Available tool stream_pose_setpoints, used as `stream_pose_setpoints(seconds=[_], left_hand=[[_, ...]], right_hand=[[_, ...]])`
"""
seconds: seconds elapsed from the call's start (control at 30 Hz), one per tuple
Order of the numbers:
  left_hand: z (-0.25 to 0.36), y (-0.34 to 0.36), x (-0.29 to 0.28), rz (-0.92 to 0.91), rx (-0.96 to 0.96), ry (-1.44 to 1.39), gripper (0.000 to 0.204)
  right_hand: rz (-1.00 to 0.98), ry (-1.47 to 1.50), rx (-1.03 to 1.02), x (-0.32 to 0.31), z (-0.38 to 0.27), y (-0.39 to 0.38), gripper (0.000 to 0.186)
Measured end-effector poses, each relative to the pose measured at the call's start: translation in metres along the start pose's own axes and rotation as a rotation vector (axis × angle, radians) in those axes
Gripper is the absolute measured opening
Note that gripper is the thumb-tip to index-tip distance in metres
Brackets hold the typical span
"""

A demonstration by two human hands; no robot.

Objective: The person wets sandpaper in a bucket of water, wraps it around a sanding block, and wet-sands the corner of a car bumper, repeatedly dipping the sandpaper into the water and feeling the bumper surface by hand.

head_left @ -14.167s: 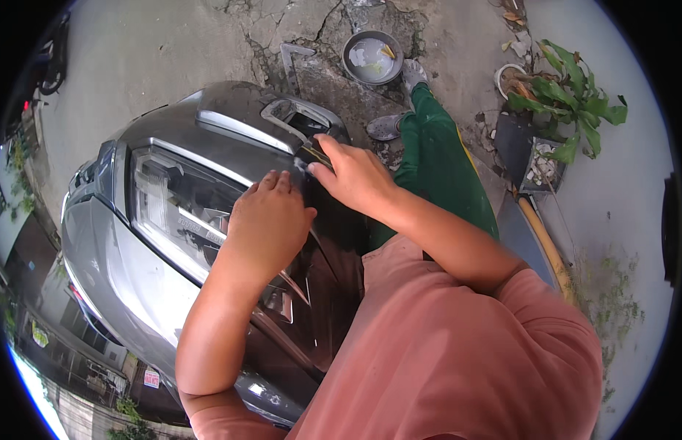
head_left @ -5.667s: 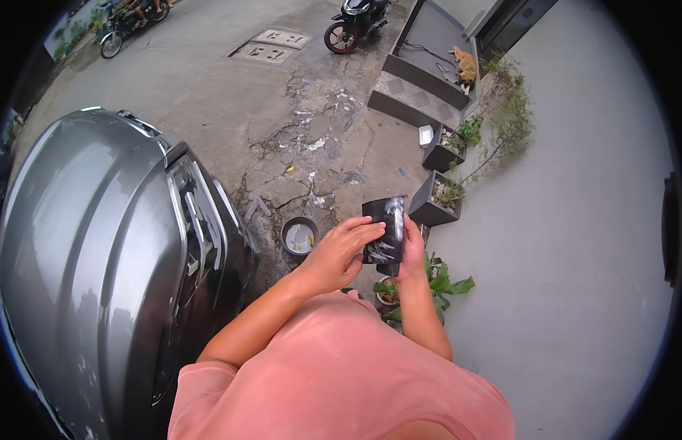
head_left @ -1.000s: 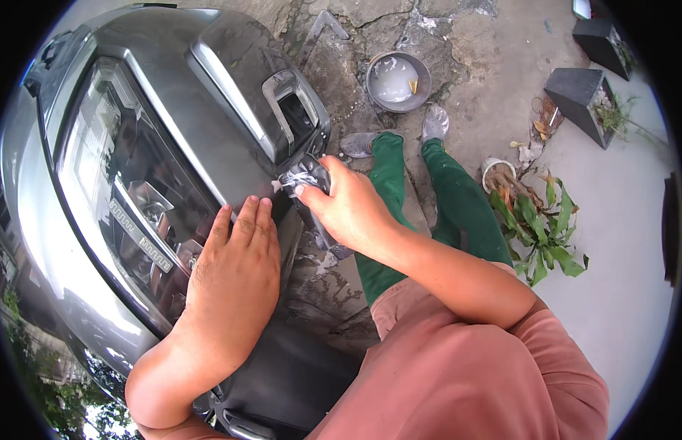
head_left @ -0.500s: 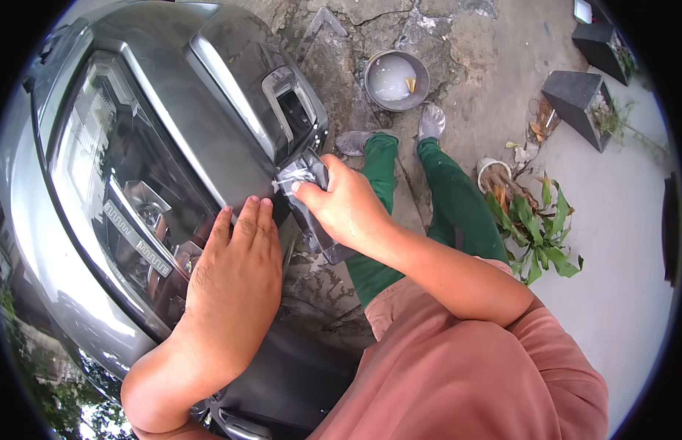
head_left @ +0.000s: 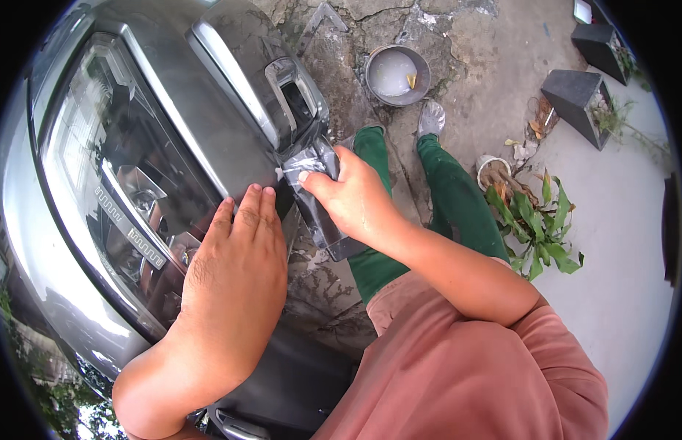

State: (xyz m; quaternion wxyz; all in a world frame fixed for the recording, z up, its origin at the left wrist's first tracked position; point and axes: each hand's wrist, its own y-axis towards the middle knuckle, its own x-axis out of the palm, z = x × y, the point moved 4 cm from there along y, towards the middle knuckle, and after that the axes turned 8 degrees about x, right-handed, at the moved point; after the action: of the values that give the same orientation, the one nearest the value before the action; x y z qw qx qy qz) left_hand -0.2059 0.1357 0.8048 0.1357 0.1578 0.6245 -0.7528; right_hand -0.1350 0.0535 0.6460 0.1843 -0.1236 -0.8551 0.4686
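My left hand (head_left: 242, 275) lies with its fingers stretched out, their tips on the dark grey bodywork (head_left: 242, 165) of a car, just below the headlight (head_left: 139, 192). Beside it, my right hand (head_left: 353, 192) grips a dark rectangular piece (head_left: 311, 209) with a glossy, film-like surface. The thumb presses on its face while the other fingers are mostly hidden behind. The upper end of this piece is at the bumper's corner, below a silver-framed opening (head_left: 293, 95). Whether it is fixed to the car, I cannot tell.
A round bucket (head_left: 424, 79) of cloudy liquid, with something yellowish in it, stands on the cracked concrete beyond my feet. To the right are a leafy potted plant (head_left: 535, 224) and tapered dark planters (head_left: 579, 103). A grey angled piece (head_left: 322, 22) lies near the car.
My right hand and the dark piece have shifted slightly right and down in the picture. My left hand stays on the bodywork. The headlight sits a little farther left, and my left leg has moved slightly.
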Motion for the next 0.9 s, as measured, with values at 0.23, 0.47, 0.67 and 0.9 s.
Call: stream_pose_setpoints(seconds=[0.23, 0.47, 0.67, 0.9], left_hand=[[-0.001, 0.003, 0.002, 0.037, -0.008, -0.039, 0.052], [-0.002, 0.003, 0.001, 0.049, -0.011, -0.027, 0.049], [-0.005, 0.006, 0.001, 0.039, -0.018, -0.053, 0.049], [-0.004, 0.005, 0.000, 0.054, -0.003, -0.067, 0.049]], right_hand=[[0.002, -0.038, 0.016, -0.002, -0.001, 0.003, 0.044], [0.030, -0.087, -0.076, -0.005, 0.000, 0.001, 0.045], [-0.044, -0.176, -0.072, -0.005, -0.020, 0.013, 0.051], [0.006, -0.193, -0.123, -0.004, -0.021, 0.020, 0.040]])
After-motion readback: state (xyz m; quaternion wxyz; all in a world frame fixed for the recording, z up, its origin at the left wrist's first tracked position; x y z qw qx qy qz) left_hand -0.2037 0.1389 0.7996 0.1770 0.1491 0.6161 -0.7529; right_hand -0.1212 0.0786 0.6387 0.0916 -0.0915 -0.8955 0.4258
